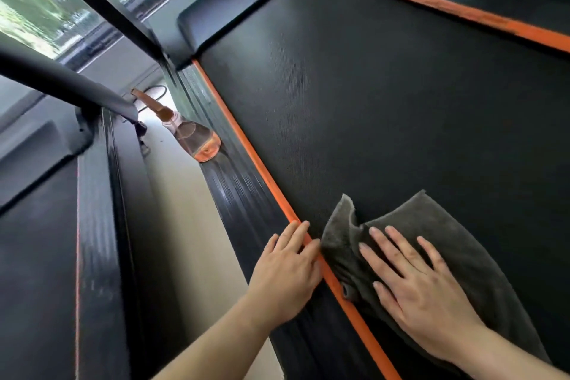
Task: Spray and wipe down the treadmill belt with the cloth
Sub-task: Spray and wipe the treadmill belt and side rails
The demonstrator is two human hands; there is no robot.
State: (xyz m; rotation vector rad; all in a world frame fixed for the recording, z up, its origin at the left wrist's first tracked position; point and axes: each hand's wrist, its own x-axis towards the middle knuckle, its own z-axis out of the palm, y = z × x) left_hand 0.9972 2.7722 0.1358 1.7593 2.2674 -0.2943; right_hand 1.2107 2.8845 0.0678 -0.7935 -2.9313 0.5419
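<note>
Cloth (438,244) under right hand (413,290), on belt (370,102)

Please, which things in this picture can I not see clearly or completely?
Head view, belt: the part under the cloth is hidden by the cloth and the right hand.
Head view, belt's near end: cut off by the bottom and right edges.
Head view, spray bottle: blurred, so any label is unreadable.
Head view, wetness on the belt: the surface is too dark to tell.

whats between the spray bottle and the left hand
Head view: only bare ribbed side rail runs from the spray bottle to the left hand, the orange stripe alongside.
</note>
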